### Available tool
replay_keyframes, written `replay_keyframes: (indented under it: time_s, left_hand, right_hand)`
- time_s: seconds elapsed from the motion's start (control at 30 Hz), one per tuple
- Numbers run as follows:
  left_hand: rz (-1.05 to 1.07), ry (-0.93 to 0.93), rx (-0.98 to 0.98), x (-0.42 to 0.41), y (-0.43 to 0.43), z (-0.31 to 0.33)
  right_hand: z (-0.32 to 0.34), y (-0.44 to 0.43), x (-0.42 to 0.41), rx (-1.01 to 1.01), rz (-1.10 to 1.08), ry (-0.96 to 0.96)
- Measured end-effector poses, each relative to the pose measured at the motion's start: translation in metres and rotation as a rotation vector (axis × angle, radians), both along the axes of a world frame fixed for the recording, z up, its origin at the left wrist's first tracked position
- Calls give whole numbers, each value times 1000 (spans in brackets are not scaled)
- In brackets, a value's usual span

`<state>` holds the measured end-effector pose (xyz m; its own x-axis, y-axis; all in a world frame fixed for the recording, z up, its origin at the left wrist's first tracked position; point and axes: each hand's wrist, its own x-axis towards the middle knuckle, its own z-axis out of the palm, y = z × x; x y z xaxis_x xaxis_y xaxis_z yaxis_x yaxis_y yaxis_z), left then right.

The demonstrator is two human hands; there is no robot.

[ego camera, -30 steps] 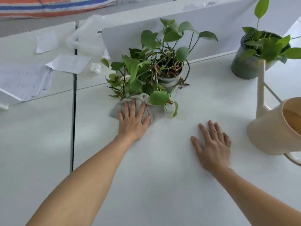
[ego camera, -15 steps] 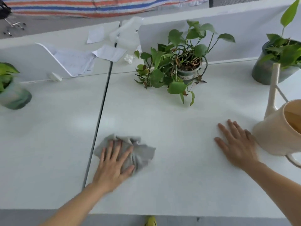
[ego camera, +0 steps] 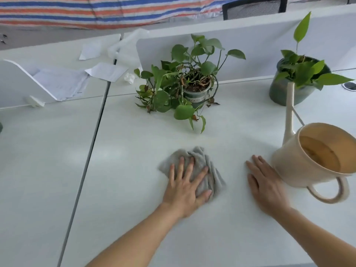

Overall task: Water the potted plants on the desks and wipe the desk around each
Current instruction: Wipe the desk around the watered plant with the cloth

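My left hand [ego camera: 185,186] presses flat, fingers spread, on a crumpled grey cloth [ego camera: 209,170] on the white desk [ego camera: 134,170], well in front of the trailing pothos in a clear pot [ego camera: 194,93]. My right hand [ego camera: 266,185] lies flat on the desk, fingers straight, right beside a cream watering can [ego camera: 312,158] holding water, its thin spout rising toward the second plant in a dark green pot [ego camera: 289,91] at the back right.
A white divider panel [ego camera: 240,49] stands behind the plants. Loose papers [ego camera: 63,81] and a crumpled tissue [ego camera: 129,78] lie on the far desk at the left. A dark seam [ego camera: 90,149] separates my desk from the left one. A chair back [ego camera: 254,6] shows at the top.
My left hand slid the cloth from under the pothos leaves to the seam at the left, then back right toward the desk's middle. The right hand stayed flat by the can.
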<state>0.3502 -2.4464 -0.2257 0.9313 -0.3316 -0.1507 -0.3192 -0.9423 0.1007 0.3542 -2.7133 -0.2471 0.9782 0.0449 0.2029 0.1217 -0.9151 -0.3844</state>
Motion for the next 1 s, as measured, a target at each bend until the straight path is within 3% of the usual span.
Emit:
replay_keyframes:
  time_s: [0.17,0.23,0.33,0.43,0.53,0.8,1.0]
  left_hand:
    - [270,61,42,83,-22,5]
    - [211,13,61,83,-33,0]
    - [-50,-79,43,90,-41,-3]
    - [-176,20,5,123,-66,4]
    - [-93,81,-62,182,-106,6]
    - [77,34,-18,328,-164,-3]
    - [67,73,-18,323,-167,-4]
  right_hand:
    - [-2,0,0,11,-8,-42]
    - [-4,-1,-2,10,-15,-29]
    - [-6,-3,-1,-11,-12,-23]
    - [-4,-4,-3,3,0,-18]
    - [-2,-4,1,3,21,-46]
    - [-2,-4,7,22,39,-106]
    - [-2,-6,4,13,24,-55]
